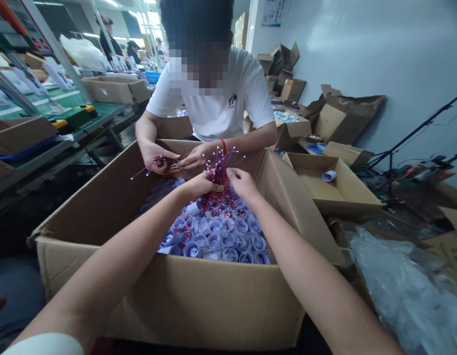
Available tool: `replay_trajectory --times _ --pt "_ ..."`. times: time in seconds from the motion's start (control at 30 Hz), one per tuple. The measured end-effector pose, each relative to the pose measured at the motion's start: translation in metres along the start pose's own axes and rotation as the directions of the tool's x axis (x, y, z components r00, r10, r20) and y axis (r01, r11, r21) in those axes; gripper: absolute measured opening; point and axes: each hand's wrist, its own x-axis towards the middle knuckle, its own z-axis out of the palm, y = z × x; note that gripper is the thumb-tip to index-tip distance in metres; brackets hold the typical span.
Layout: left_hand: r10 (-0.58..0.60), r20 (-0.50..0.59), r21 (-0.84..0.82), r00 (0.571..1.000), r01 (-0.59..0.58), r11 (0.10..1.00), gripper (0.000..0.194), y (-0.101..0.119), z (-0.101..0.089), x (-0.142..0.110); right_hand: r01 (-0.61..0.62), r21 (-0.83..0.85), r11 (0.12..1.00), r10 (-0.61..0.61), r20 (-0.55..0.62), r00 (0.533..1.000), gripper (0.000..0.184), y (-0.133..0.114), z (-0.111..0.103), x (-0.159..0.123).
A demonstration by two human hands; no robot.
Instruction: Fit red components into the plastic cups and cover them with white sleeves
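An open cardboard box (213, 301) stands before the wearer. The left forearm (128, 256) and right forearm (287, 241) extend over its rim and converge. Pale cups (214, 241) lie inside. The left hand (199, 186) grasps the red wire bundle (218, 173) over the cups, thumb across its near side. The right hand (243, 183), fingers curled, adjoins the bundle's right side; whether it grips a wire cannot be determined. White wire tips (234, 148) fan upward.

From the wearer's head, the one camera faces forward and down, close behind the left hand (198, 187) and right hand (245, 185), across the near open box (176, 296) toward a co-worker (218, 106).
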Motion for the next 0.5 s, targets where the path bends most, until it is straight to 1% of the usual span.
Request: replay_trajectory --times 0.03,0.1,0.17,0.2,0.27,0.33,0.4,0.5 --pt "-0.001 -0.007 -0.028 1.0 0.001 1.0 0.033 -0.001 0.002 0.0 0.02 0.068 0.997 -0.024 0.044 0.999 0.034 0.0 0.002 -0.001" --pt "-0.001 -0.044 -0.091 0.999 -0.003 0.996 0.032 -0.003 0.005 0.0 0.023 0.189 0.982 -0.04 0.084 0.996 0.031 0.001 0.006 -0.002" --pt "0.007 -0.091 -0.146 0.996 -0.02 0.989 0.032 -0.003 0.007 0.002 -0.009 0.278 0.961 -0.015 0.086 0.996 0.024 0.002 0.007 -0.003" --pt "0.013 -0.11 -0.166 0.994 -0.031 0.986 0.032 -0.003 0.007 0.002 -0.028 0.293 0.956 0.006 0.076 0.997 0.021 0.002 0.008 -0.003" --pt "0.021 -0.132 -0.188 0.991 -0.046 0.981 0.031 -0.002 0.008 0.003 -0.063 0.27 0.961 0.062 0.011 0.998 0.017 0.002 0.007 -0.002" --pt "0.013 -0.144 -0.188 0.99 -0.04 0.981 0.03 -0.002 0.009 0.002 -0.092 0.242 0.966 0.116 -0.087 0.989 0.016 0.001 0.006 0.001" --pt "-0.026 -0.136 -0.182 0.99 0.001 0.983 0.031 -0.002 0.011 0.002 -0.117 0.272 0.955 0.166 -0.166 0.972 0.014 -0.001 0.005 0.003" --pt "-0.071 -0.091 -0.2 0.993 0.052 0.978 0.034 -0.003 0.016 0.0 -0.14 0.358 0.923 0.226 -0.211 0.951 0.012 -0.004 0.005 0.005"
